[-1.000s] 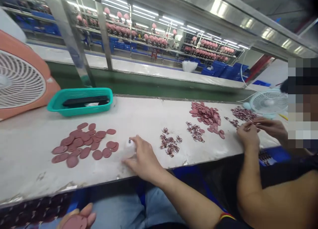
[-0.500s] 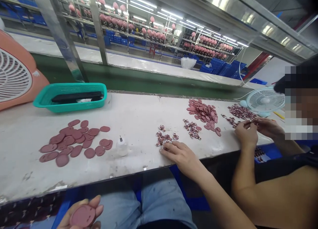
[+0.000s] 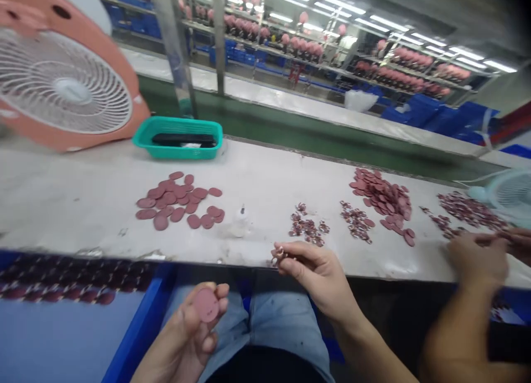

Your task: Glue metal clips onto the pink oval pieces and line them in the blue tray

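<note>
My left hand (image 3: 186, 333) pinches a flat pink oval disc (image 3: 206, 305) between thumb and fingers, in front of the table edge. Two small dark marks show near the disc's lower end. My right hand (image 3: 323, 278) is closed on a small brown piece with a shiny metal loop (image 3: 279, 254), just over the table's front edge; its exact kind is hard to make out. Behind that hand lies a small pile of similar metal-looped pieces (image 3: 307, 228). A small clear bottle with a dark tip (image 3: 240, 223) stands left of the pile.
Loose pink discs (image 3: 174, 197) lie at left, more discs (image 3: 384, 195) at right. A green basket (image 3: 143, 142) and an orange fan (image 3: 74, 89) stand at back left. A blue tray (image 3: 136, 322) holds rows of pieces. A co-worker's hands (image 3: 477, 255) are at right.
My right hand has come off the small pile toward me with a small looped piece in its fingers. The left hand has risen with the pink disc. The camera view has shifted left.
</note>
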The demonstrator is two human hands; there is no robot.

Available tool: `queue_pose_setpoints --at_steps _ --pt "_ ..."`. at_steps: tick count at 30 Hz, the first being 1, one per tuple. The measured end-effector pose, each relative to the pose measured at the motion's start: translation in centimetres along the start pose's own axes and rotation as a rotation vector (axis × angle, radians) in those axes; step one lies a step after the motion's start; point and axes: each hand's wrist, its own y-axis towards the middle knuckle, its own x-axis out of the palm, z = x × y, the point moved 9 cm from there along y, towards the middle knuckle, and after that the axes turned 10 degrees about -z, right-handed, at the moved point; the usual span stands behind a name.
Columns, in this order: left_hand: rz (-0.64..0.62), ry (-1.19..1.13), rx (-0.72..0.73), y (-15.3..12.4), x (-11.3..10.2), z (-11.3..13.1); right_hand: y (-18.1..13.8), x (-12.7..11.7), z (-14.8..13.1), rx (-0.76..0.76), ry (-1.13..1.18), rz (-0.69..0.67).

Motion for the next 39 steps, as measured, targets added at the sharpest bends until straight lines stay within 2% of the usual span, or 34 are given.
queue_pose_setpoints --at_steps 4,6,14,27,39 --pt "-0.059 -0.010 -0.094 -0.3 0.4 -1.0 0.8 4.9 -2.4 0.093 0.517 -0.194" --pt "-0.105 0.001 -0.116 -0.2 0.1 -1.2 1.4 6.2 -3.1 0.125 0.634 -0.250" --pt "-0.196 -0.020 -0.111 -0.3 -0.5 -1.2 2.8 7.6 -3.7 0.113 0.490 -0.361" --pt "-0.186 -0.036 -0.123 -0.1 -0.7 -1.4 3.2 7.1 -6.3 -0.121 0.313 -0.439" --pt "-0.086 -0.116 -0.183 -0.8 -1.5 -2.2 3.3 8.0 -6.8 -0.146 0.239 -0.517"
